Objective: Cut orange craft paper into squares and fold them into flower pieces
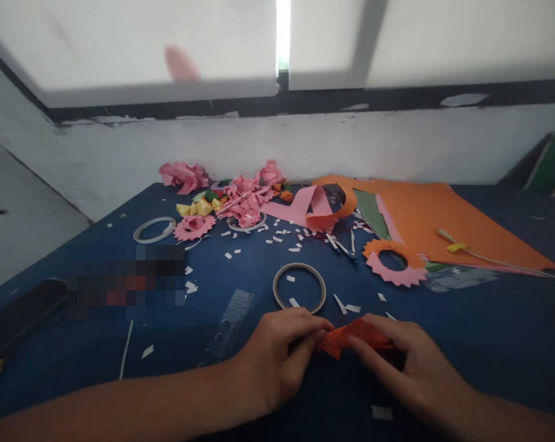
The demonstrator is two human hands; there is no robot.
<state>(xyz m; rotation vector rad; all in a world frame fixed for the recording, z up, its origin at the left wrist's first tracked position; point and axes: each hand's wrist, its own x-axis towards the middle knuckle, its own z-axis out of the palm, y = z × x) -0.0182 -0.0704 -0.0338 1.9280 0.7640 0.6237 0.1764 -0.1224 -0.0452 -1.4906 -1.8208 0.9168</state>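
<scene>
Orange-red paper piece (pixel 367 332), creased, held on the near side of the tape ring (pixel 322 288) and slightly to its right, with one corner pointing down. Pinched at the left end between thumb and fingers of the left hand (pixel 277 356); gripped farther right between thumb and fingers of the right hand (pixel 418 359). Number of layers: cannot tell. Handling notes: anchor with a small, firm left pinch. Press creases with the right thumb, in short strokes. Avoid tugging sideways; likely risk of tearing. Guard against trapping white scraps (pixel 353 308), just right of the tape ring.
</scene>
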